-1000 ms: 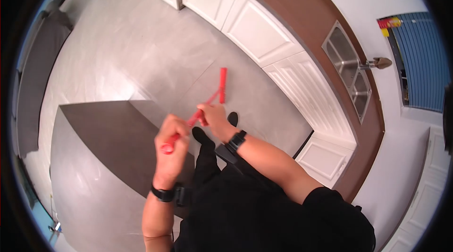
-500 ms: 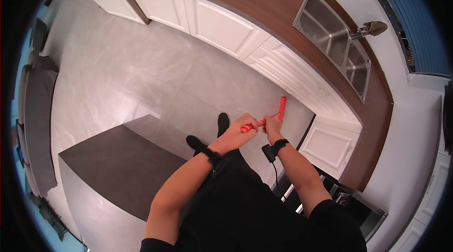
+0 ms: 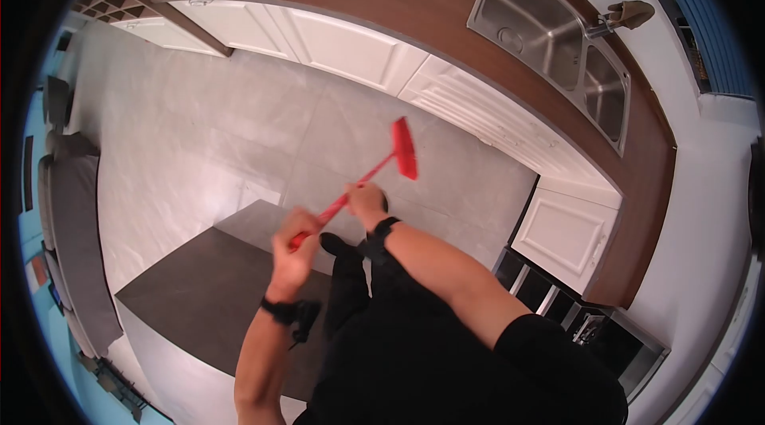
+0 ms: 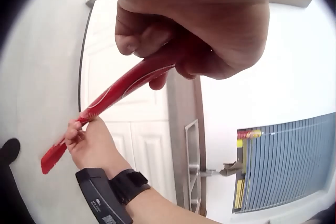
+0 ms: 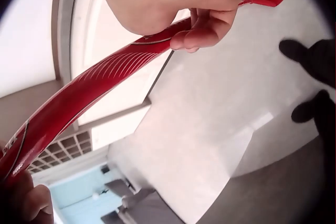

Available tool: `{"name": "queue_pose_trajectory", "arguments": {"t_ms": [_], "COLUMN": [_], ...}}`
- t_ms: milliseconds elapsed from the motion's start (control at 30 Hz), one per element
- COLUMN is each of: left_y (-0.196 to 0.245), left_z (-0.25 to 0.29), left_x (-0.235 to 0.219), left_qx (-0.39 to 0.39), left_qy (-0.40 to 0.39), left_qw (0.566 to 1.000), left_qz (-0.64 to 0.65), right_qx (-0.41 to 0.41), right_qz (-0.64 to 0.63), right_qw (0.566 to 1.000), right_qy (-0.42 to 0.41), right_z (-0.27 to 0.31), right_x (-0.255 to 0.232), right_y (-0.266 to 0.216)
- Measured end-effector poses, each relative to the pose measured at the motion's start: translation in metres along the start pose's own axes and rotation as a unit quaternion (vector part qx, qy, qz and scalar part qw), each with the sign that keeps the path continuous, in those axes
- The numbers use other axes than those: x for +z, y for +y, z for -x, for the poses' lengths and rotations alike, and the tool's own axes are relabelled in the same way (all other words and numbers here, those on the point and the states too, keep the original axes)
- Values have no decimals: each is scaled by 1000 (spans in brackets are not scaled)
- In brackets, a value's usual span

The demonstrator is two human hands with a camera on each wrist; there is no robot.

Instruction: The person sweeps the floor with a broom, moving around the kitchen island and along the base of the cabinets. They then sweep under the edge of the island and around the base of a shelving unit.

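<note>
A red broom slants across the middle of the head view, its bristled head (image 3: 405, 148) over the grey floor and its handle (image 3: 333, 210) running down toward the body. The left hand (image 3: 292, 248) grips the top end of the handle, with fingers curled round it in the left wrist view. Farther down, the right hand (image 3: 366, 203) holds the same handle, its fingers (image 5: 202, 32) wrapped about it in the right wrist view. Patterned red handle (image 5: 94, 85) stretches between the two hands there.
White cabinets (image 3: 351, 47) under a brown countertop (image 3: 382, 7) line the far side, with a steel double sink (image 3: 534, 19) set in it. A dark-topped grey counter (image 3: 215, 297) stands at the left, close to the left arm. A dark shoe (image 3: 339, 245) is on the floor near the handle.
The broom head first swung right toward the cabinets, then came back left over the floor. Both hands moved right with it and back left, keeping their grip. The head view turned too.
</note>
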State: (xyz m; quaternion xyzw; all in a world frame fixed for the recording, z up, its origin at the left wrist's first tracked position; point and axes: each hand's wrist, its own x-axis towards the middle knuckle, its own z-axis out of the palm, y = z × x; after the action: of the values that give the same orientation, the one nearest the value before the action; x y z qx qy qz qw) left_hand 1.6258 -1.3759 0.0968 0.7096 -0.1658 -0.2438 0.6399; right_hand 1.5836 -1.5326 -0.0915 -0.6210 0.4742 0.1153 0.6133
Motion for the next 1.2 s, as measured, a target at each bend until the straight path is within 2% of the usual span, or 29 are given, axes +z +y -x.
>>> {"name": "queue_pose_trajectory", "arguments": {"t_ms": [67,133,167,233,367,467,567,633,700,767,833,867,900,933,967,1033,1067,1133,1200], "left_y": [28,48,58,65,87,93,92,87,64,31,0,-17,-34,-47,-60,-73,-79,-83,-74], "left_z": [17,30,36,47,66,78,77,63,45,27,5,-6,-15,-25,-32,-49,-54,-63,-64], "left_x": [-27,-40,-44,-51,-56,-57,-42,-27,-9,15,41,55,68,76,79,81,77,56,21], "left_qx": [-7,-12,-23,-28,-41,-34,2,4,-12,-6,11,12,-14,-41,-41,-120,-122,-108,-127], "left_qy": [57,83,110,149,218,222,171,138,101,61,17,21,6,-10,-7,1,2,78,105], "left_qw": [998,994,990,981,970,971,985,990,993,993,992,992,989,985,986,978,978,967,970], "left_qz": [-34,-64,-86,-122,-104,-82,-31,13,57,98,121,123,144,164,164,168,169,216,178], "right_qx": [-4,9,4,-17,-29,-21,-30,-10,8,4,0,1,2,1,2,-5,-4,-42,-37], "right_qz": [-29,-46,-45,-15,-51,-38,-44,-39,-19,-64,-23,-4,14,17,26,16,17,65,89], "right_qw": [998,992,991,977,964,972,989,994,998,998,999,998,995,995,994,994,994,990,991], "right_qy": [-46,-120,-127,-210,-261,-230,-138,-105,-65,0,34,67,98,96,104,111,111,115,95], "right_z": [12,35,41,49,67,87,95,80,57,43,21,0,-20,-31,-41,-58,-68,-90,-84], "right_x": [54,83,95,114,128,97,55,23,-11,-42,-77,-91,-101,-109,-115,-111,-102,-75,-37], "right_y": [-14,-46,-53,-66,-73,-83,-78,-64,-43,-30,-17,1,16,17,18,15,13,10,-18]}}
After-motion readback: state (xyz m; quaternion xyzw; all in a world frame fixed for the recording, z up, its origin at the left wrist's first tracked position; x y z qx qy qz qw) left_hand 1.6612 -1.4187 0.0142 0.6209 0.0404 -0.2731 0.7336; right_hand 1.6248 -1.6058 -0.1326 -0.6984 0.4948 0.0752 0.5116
